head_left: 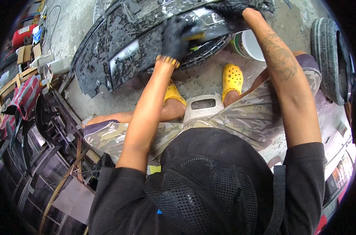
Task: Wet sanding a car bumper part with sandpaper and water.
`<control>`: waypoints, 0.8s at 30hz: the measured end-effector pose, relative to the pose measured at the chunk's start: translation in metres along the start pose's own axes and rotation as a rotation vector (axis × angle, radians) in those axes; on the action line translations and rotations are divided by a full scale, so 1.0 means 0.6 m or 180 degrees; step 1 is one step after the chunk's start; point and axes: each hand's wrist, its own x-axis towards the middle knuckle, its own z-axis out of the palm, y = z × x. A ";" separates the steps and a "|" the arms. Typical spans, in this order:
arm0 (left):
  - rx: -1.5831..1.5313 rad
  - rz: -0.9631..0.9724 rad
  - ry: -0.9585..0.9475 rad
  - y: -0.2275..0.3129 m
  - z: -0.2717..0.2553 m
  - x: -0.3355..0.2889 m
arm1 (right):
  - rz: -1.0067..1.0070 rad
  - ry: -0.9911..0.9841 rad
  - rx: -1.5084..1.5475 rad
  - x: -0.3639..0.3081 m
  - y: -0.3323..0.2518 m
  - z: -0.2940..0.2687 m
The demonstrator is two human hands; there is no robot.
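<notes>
Behind the yellow clogs [232,76]: pale plastic stool [192,114].
Left hand [174,39]: black glove, blurry over the panel; can't tell its grip.
Car panel [146,33]: over a tyre [203,58]; might slip if pushed hard.
Right hand [234,7]: gloved, near the panel's right end; grip hidden.

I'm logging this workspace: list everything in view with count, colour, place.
panel: one, speckled black, top centre
blurred item: one, yellowish, by left hand
tyres: two, black, under panel and far right
bucket: one, white and green, upper right
stool: one, off-white, between legs
cylinder: one, red, upper left
striped bundle: one, red-grey, left side
clutter: uncountable, mixed, left side
clogs: two, yellow, on feet
cap: one, black, bottom centre
shirt: one, black, bottom
shorts: one pair, camouflage, centre
left hand, right hand: two, black-gloved, at panel
</notes>
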 end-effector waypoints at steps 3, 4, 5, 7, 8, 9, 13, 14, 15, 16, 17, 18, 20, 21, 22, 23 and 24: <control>0.0189 0.0258 -0.0151 0.000 -0.007 -0.013 | -0.0006 -0.0010 -0.0005 0.000 0.001 -0.007; 0.0215 -0.0080 -0.0423 0.001 -0.010 -0.017 | 0.0010 0.0048 -0.0075 0.000 -0.001 -0.007; 0.0086 0.0195 -0.0121 0.002 -0.005 -0.014 | 0.0017 0.0089 -0.0142 -0.001 -0.001 -0.008; -0.0213 0.0245 0.0347 0.004 0.005 -0.010 | -0.0036 0.0111 0.0069 -0.006 -0.002 -0.005; -0.0380 -0.0019 0.0254 0.005 0.013 -0.001 | 0.0002 0.0087 0.0070 -0.008 -0.002 -0.001; 0.0193 -0.0020 0.0328 0.008 0.018 -0.006 | -0.0043 0.0148 0.0103 -0.008 0.000 -0.001; -0.0267 -0.0010 0.0154 0.013 0.027 -0.017 | -0.0012 0.0027 -0.0004 -0.001 0.005 0.000; -0.0328 0.0208 0.0315 0.012 0.024 -0.021 | -0.0024 0.0035 0.0001 0.001 0.005 0.000; 0.0175 0.0360 0.0293 0.010 0.027 -0.018 | -0.0045 0.0045 0.0040 0.001 0.005 0.001; 0.0677 0.0496 0.0424 0.010 0.026 -0.021 | -0.0067 0.0038 0.0085 0.002 0.003 0.002; 0.0073 0.0508 0.0525 0.008 0.030 -0.015 | -0.0082 0.0112 0.0085 0.000 0.003 0.003; 0.0184 0.0414 0.0571 0.008 0.034 -0.012 | -0.0099 0.0207 0.0034 0.000 0.001 0.003; 0.0098 -0.0272 0.0279 0.011 0.046 -0.007 | -0.0054 0.0140 0.0131 -0.004 0.002 0.002; 0.0053 -0.0382 0.0189 0.013 0.052 -0.003 | -0.0021 0.0081 0.0105 -0.007 0.002 0.001; 0.0090 -0.0176 0.0106 0.017 0.054 -0.005 | 0.0009 0.0040 0.0062 -0.007 0.002 -0.002; 0.0139 -0.0146 0.0109 0.022 0.058 -0.004 | -0.0027 -0.0026 0.0123 -0.008 0.003 -0.004; 0.0072 0.0030 0.0318 0.025 0.056 -0.005 | -0.0054 -0.0025 0.0115 -0.009 0.002 -0.005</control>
